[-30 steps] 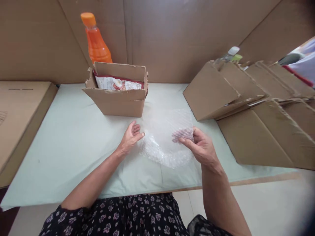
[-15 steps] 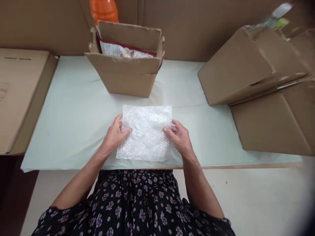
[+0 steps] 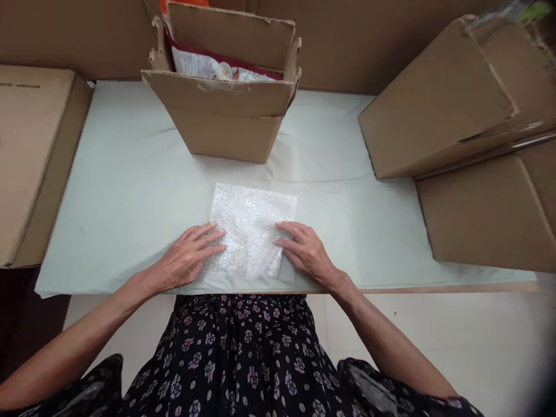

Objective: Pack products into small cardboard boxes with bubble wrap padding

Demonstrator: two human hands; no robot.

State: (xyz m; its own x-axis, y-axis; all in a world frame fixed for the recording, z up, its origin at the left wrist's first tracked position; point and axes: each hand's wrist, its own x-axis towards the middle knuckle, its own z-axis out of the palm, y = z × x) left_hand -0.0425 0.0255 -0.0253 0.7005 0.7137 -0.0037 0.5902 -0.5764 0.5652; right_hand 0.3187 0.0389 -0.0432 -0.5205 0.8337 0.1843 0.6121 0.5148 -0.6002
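A flat, whitish piece of bubble wrap (image 3: 249, 226) lies on the table near its front edge. My left hand (image 3: 186, 255) rests at its left side, palm down, with the fingertips on the sheet and the fingers stretched out. On the right side, my right hand (image 3: 306, 252) lies with its fingers extended over the sheet's edge. Neither hand pinches the wrap. Just beyond it stands an open cardboard box (image 3: 226, 124) with a red and white packet (image 3: 217, 65) inside.
The table (image 3: 125, 174) has a pale green cloth. A closed carton (image 3: 30, 156) sits at the left end. Two cardboard boxes, an upper one (image 3: 434, 104) and a nearer one (image 3: 486, 214), fill the right end. Part of an orange object (image 3: 186, 2) shows behind the middle box.
Both hands have let go of the sheet's edges and now lie flat on its sides. The bubble wrap has come down onto the table, turned slightly. The view has tilted lower.
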